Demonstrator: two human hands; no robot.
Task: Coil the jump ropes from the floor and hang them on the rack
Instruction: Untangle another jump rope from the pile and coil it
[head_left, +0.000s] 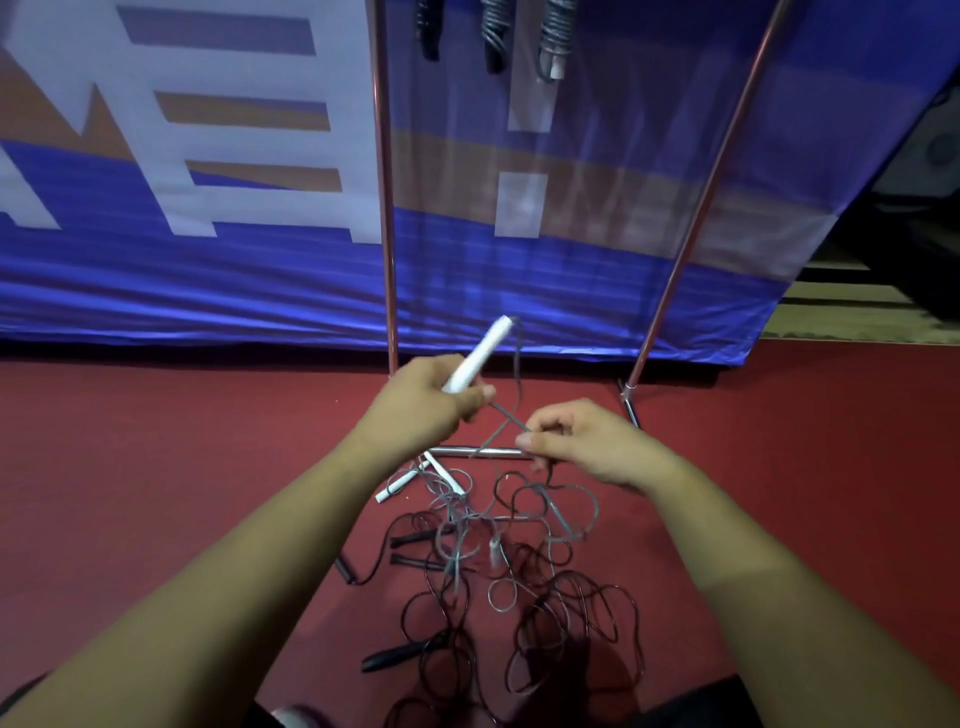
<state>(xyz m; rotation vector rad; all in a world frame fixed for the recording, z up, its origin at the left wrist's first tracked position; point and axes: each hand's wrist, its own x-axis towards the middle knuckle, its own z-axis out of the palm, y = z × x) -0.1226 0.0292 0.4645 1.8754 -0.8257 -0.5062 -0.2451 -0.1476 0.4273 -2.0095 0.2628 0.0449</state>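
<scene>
Gripping the white handle in your left hand, your right hand pinches its grey cord above the floor tangle to form a coil.

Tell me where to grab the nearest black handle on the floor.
Probably round the middle of the black handle, from above: it lies flat on the floor with its left end free, while the right end leads into the tangle.
</scene>
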